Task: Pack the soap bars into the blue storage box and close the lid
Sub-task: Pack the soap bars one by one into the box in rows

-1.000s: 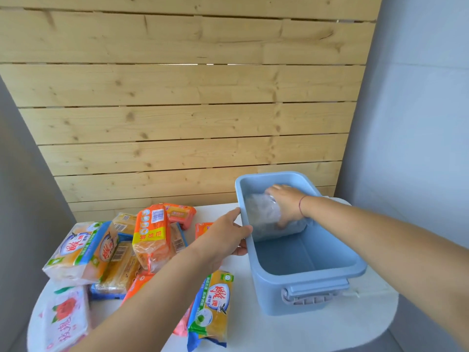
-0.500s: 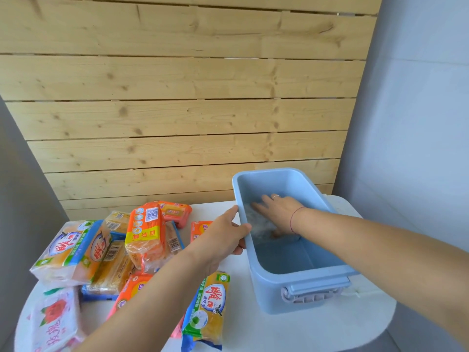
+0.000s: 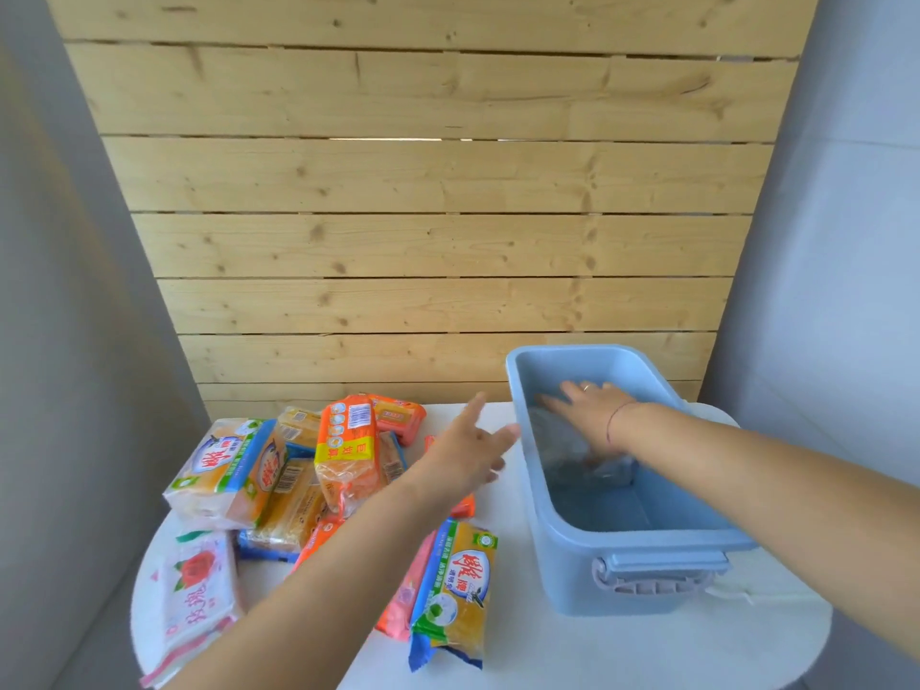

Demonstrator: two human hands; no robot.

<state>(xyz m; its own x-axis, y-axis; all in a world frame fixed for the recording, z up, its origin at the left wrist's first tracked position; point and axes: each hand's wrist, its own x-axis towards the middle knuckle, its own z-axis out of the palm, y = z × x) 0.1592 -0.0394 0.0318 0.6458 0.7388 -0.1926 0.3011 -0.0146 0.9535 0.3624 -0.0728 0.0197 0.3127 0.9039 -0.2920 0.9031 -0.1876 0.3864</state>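
The blue storage box [image 3: 642, 550] stands open on the right of the white table, with no lid in sight. My right hand [image 3: 590, 408] lies flat, fingers spread, on a clear-wrapped soap pack [image 3: 572, 455] at the far end inside the box. My left hand [image 3: 470, 448] hovers open just left of the box rim, not touching it, above the soap pile. The pile holds an upright orange pack [image 3: 346, 453], a yellow-green pack [image 3: 229, 473] and another yellow-green pack [image 3: 455, 595] near the front.
A white pack with a red rose [image 3: 196, 590] lies at the table's [image 3: 547, 654] front left edge. A wooden slat wall rises right behind the table. Grey walls close in on both sides. A white cord lies by the box's right front corner.
My left hand has let go of the box rim and lifted, fingers spread. My right hand has pushed the clear pack down and now lies flat on it.
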